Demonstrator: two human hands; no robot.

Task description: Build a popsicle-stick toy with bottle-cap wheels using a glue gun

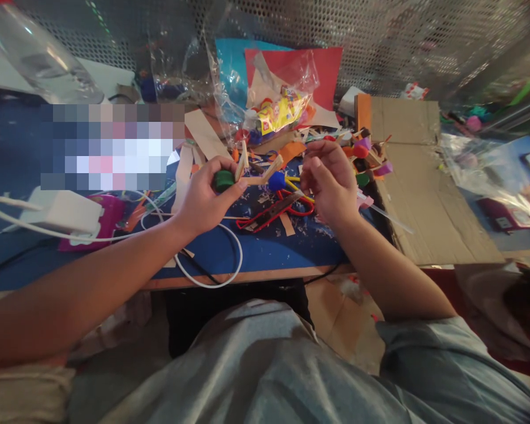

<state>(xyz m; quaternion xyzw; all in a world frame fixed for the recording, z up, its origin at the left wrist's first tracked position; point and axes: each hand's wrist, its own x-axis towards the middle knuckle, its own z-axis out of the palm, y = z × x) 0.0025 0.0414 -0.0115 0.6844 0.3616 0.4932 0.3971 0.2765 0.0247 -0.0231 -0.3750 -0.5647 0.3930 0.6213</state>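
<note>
My left hand (212,197) is closed on a small craft piece of pale wooden sticks (255,180) with a dark green round cap (224,181) at its left end. Two short sticks stand up from it at a slant. To the right, my right hand (329,182) hovers over the clutter, its fingers curled in; whether anything small is between them is hidden. Between the hands lie a blue rounded object (277,181) and red-handled scissors (291,203), with a dark-bladed tool (269,215) beside them.
Clear bags with a yellow packet (285,112) lie behind the hands. At right is a cardboard sheet (424,194); at left, a white charger (70,212) with a looping white cable (242,259). A plastic bottle (48,65) stands at far left. Scraps cover the blue table (265,250).
</note>
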